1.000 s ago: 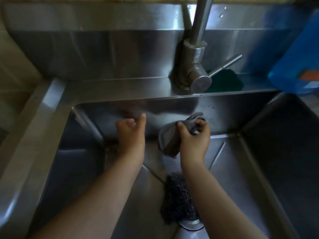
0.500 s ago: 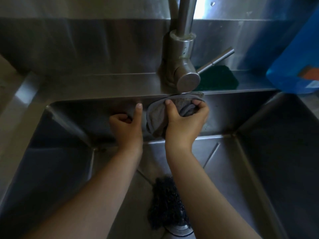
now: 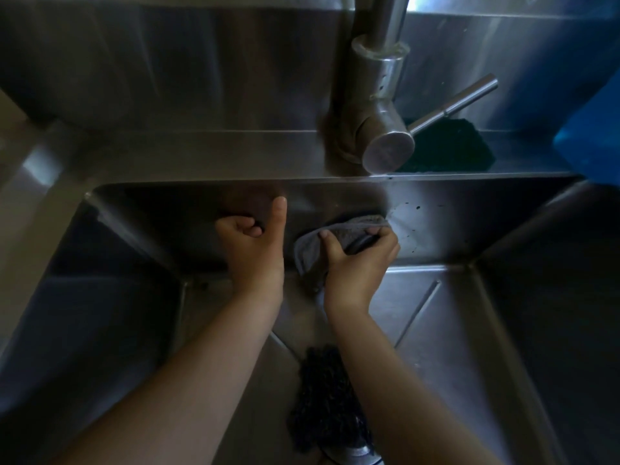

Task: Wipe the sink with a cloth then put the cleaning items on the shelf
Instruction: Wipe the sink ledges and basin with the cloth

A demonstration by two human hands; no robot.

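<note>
— Where is the grey cloth point(image 3: 349, 231)?
— Centre frame. The right hand point(image 3: 360, 263) grips it, bunched against the back wall of the sink point(image 3: 469, 223), below the faucet point(image 3: 375, 105).
— And the left hand point(image 3: 255, 250)?
— Just left of it, fingers curled on nothing, thumb up along the wall.
— Anything else?
— A dark scrubber point(image 3: 327, 397) lies at bottom centre; a green scouring pad point(image 3: 449, 146) sits on the ledge.

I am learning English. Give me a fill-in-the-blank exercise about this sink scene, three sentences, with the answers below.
1. The right hand grips a grey ____ against the back wall of the sink.
2. The left hand, its fingers curled, holds ____.
3. The dark scrubber lies on the sink floor, reaching the ____.
Missing words: cloth, nothing, drain.
</note>
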